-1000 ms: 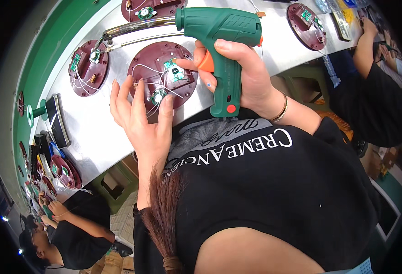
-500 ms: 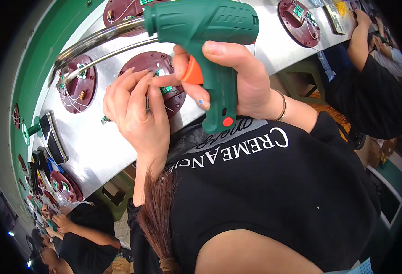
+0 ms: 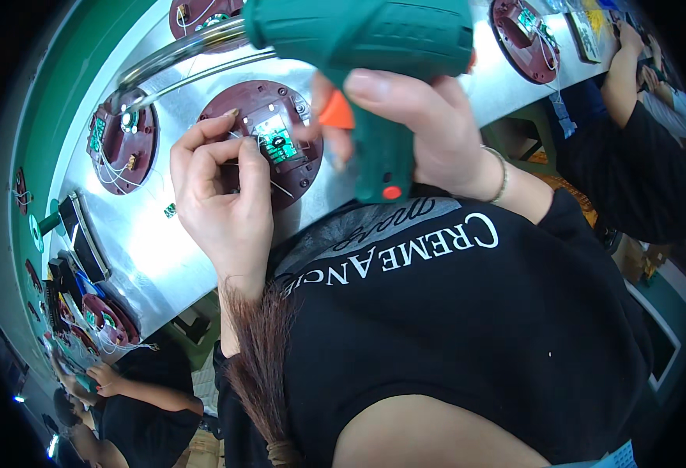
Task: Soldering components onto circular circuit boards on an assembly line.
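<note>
My right hand (image 3: 444, 125) is wrapped round the handle of a green pistol-grip power tool (image 3: 358, 35) with an orange trigger (image 3: 337, 113). Motion smears the tool and the fingers by the trigger. My left hand (image 3: 222, 187) rests over the left side of a round maroon housing (image 3: 302, 178), fingers bent and tips close to a green circuit board (image 3: 279, 140) mounted in it. Thin white wires run near those fingertips; whether they pinch a wire is hidden.
Similar maroon housings with boards and wires lie at left (image 3: 144, 152) and upper right (image 3: 507, 47). Shiny metal bars (image 3: 203, 48) stretch in front of the tool. A small green board (image 3: 170, 210) lies on the metal table (image 3: 179, 265). Co-workers' arms (image 3: 152, 391) show at both sides.
The tool and my right hand have come nearer the camera. My left hand has shifted slightly left and down, and more of the circuit board now shows.
</note>
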